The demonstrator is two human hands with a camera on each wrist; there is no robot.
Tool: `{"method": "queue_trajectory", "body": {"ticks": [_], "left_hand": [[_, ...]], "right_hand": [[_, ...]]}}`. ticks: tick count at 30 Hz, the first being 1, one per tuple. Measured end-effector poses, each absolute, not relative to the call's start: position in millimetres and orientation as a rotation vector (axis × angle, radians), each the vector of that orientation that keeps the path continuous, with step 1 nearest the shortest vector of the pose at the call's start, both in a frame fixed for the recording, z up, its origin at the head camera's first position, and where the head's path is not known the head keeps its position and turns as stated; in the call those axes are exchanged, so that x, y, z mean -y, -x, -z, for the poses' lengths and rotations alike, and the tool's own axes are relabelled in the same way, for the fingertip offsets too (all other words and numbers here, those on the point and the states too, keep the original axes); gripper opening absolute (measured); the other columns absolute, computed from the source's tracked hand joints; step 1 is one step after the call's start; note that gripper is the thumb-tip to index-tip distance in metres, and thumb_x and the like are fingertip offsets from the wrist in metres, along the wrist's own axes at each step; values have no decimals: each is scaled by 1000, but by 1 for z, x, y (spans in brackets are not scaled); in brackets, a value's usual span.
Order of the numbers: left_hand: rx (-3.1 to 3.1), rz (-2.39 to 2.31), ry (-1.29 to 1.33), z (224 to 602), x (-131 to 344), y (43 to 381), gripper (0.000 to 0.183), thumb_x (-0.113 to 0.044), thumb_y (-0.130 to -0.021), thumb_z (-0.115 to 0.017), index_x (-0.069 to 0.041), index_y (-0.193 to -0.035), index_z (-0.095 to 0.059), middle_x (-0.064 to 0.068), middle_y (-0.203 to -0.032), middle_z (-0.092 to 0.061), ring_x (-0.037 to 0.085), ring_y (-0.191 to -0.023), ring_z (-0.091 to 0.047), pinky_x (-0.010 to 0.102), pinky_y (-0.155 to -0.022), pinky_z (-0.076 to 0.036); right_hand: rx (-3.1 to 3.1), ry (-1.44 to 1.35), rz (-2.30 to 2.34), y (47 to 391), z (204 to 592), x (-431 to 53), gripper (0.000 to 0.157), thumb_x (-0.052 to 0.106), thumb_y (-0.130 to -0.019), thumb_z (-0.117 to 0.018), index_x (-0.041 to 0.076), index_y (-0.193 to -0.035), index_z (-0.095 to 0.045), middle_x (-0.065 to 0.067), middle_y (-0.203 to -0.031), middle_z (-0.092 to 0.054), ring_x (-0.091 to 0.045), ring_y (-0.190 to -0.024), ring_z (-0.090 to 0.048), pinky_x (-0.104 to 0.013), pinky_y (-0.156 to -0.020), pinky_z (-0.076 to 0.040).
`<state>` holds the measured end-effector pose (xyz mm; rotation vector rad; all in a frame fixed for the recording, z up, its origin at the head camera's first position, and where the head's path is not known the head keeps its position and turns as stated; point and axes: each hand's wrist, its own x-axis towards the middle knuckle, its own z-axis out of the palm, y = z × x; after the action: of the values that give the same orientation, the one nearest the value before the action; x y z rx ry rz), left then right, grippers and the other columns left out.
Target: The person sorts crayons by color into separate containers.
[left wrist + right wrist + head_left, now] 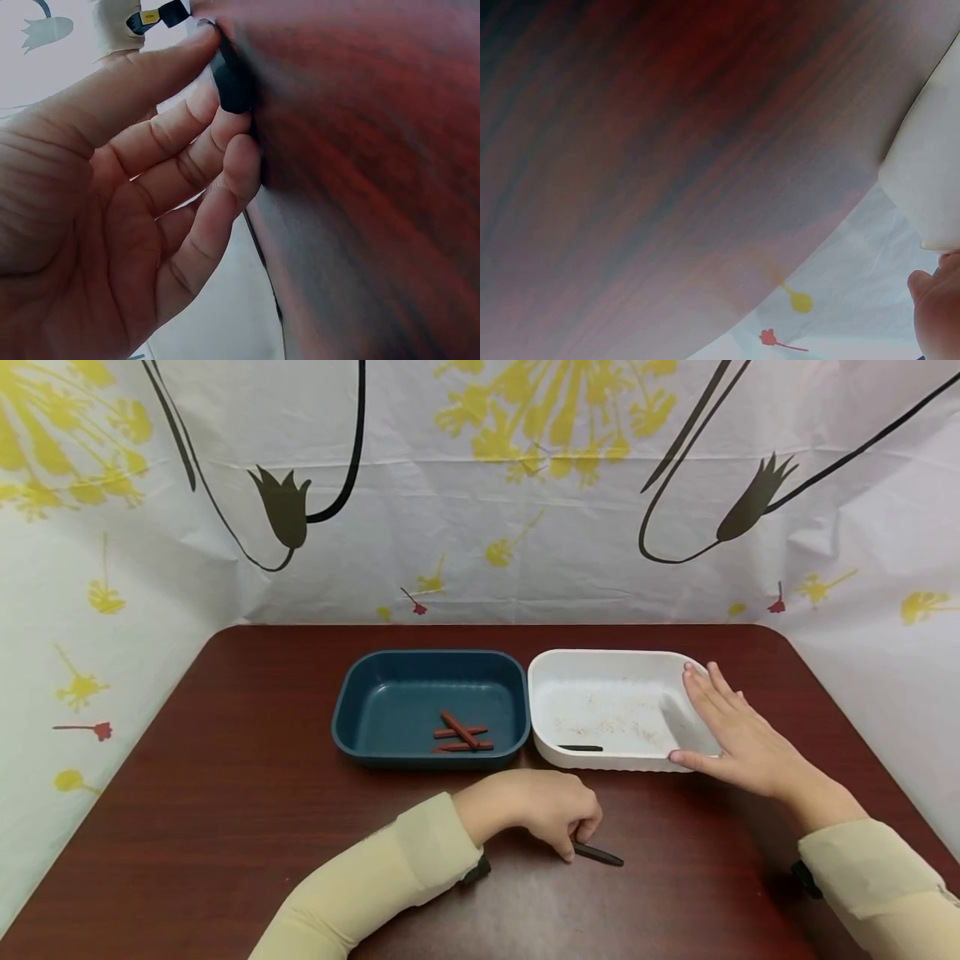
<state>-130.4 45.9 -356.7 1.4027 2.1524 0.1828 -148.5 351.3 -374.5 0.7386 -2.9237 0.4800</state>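
With thumb and fingertips, my left hand [551,806] pinches one end of a dark crayon-like stick [600,855], low over the table in front of the trays. The left wrist view shows the blunt end of this black stick [235,88] between the thumb and the fingers. My right hand [753,756], its fingers spread and straight, rests on the right end of the white tray [630,762]. Another dark stick [581,747] lies inside that tray along its near wall. To the left, the blue tray [420,758] holds red tapered sticks [472,746], some crossed.
Both trays stand side by side towards the back of the dark red wooden table [225,810]. A patterned white sheet [480,543] hangs behind the table and along its sides. Faint reddish specks mark the white tray's floor.
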Motion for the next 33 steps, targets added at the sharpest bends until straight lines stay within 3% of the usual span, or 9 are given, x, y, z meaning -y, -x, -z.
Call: {"method": "queue_trajectory", "body": {"ticks": [8,16,25,33], "left_hand": [[-2158,-180,-1417,356,-45,132,14,-17,-84,-80,-19,-83,-66,-9,-75,-59,4,-70,-54,13,-65,-42],[-2154,-214,-1424,353,-40,135,13,-12,-84,-77,-18,-81,-66,-12,-79,-60,3,-72,-55,13,-64,-43],[-2150,-335,-1371,341,-30,142,10,-11,-88,-74,-16,-86,-65,-8,-80,-60,3,-69,-53,13,-65,-43],[-2164,-450,-1365,326,-17,151,8,-10,-89,-70,-16,-90,-65,-7,-77,-60,3,-68,-52,14,-65,-44]], "right_hand": [[2929,-737,-487,148,375,-350,108,39,-83,-76,12,-161,-7,-13,-168,-8,-26,-156,9,-67,-119,-9],[2954,-743,-516,147,374,-351,108,39,-86,-74,-3,-158,-4,-19,-167,2,-30,-154,17,-57,-123,0],[2975,-689,-544,145,373,-351,111,38,-85,-75,-6,-156,-2,-13,-167,12,-30,-154,16,-47,-125,4],[2957,-722,-506,147,372,-352,111,39,-85,-76,-7,-156,-4,-17,-167,8,-31,-155,10,-18,-120,11]]}}
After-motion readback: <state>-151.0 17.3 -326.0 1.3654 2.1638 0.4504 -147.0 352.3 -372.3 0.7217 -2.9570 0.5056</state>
